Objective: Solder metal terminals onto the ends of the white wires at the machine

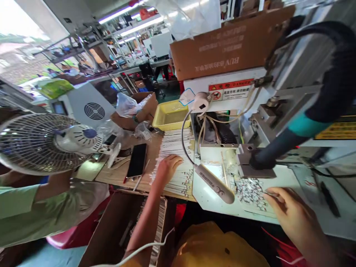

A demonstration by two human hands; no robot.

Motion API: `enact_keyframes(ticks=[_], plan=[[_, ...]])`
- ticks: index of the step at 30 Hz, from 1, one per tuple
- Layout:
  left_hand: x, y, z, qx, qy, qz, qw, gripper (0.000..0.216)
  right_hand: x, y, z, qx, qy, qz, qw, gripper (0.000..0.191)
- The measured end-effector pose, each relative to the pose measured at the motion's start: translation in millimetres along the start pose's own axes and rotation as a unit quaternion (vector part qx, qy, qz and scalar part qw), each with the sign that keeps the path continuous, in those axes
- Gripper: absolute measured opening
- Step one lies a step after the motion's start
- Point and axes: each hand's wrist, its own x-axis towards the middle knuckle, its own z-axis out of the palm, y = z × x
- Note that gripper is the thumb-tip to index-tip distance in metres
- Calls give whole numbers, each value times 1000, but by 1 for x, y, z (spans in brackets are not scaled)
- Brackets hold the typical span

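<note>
The machine point(274, 107), bearing a red DANGER label point(232, 89), could burn me if a finger strayed against hot metal. The fan point(80, 139) stands to the left, the yellow tray point(172, 113) ahead. My left hand point(167, 167) lies, fingers together, over thin leads point(175, 146) on the bench point(154, 144); any grip is hidden. A grey stick-shaped housing point(214, 184) obstructs the space between my hands. My right hand point(289, 207) curls beside piled small metal parts point(251, 193), which a nudge could scatter; whether it pinches one I cannot tell.

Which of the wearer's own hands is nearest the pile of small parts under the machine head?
The right hand: its fingertips are at the edge of the pile of small parts. The left hand is over the rows of thin strips.
</note>
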Motion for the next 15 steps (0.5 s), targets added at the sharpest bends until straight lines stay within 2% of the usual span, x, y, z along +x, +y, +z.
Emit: enact_keyframes(ticks=[4,7,9,11,13,15], plan=[[-1,-7,9,-19,15,-9,1000,18,-1,-2,-4,-7,10,19,1000,54],[-3,-3,0,-28,39,5,999,19,-1,-12,-15,-5,43,60,997,56],[-6,6,-7,-21,49,14,998,19,-3,-23,-21,14,52,92,994,49],[-10,20,-9,-14,60,21,998,20,-5,-38,-25,76,30,139,987,38],[-15,38,-3,-24,60,24,998,23,-4,-53,-24,175,-13,195,965,29],[-20,56,10,-62,22,30,997,27,0,-64,-18,282,-73,211,933,29]])
